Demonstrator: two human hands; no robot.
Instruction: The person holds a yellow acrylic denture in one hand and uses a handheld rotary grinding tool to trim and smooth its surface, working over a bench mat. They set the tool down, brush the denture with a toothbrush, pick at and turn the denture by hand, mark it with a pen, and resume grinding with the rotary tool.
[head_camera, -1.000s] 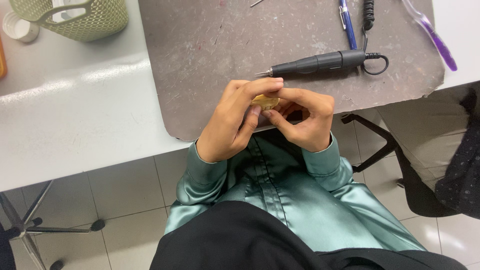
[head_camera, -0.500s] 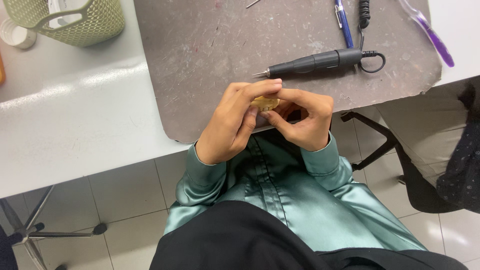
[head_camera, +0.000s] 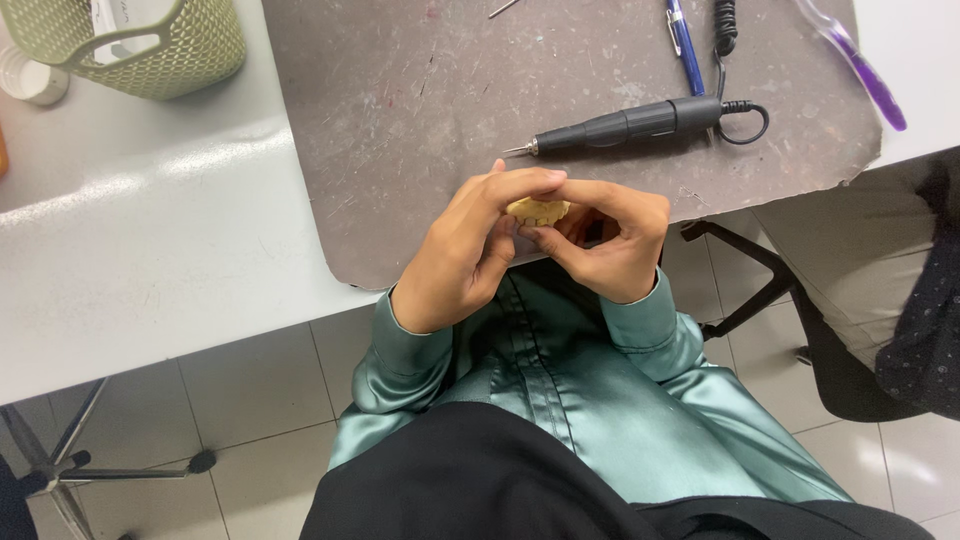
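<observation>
The small yellowish tooth-row dental model (head_camera: 538, 210) is arch-shaped, its ridged tooth edge facing down toward the person. Its long axis runs left-right. It sits over the near edge of the grey-brown scuffed work mat (head_camera: 400, 120). Left hand (head_camera: 470, 250) and right hand (head_camera: 605, 245) fingertips pinch it from both sides. Grip and position are unchanged from the earlier frame.

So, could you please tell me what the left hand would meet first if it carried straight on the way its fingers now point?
The left hand points up and rightward, already touching the small yellowish tooth-edged piece. Beyond that it would probably meet the right hand fingers, then the black handpiece on the grey mat; depth is unclear.
</observation>
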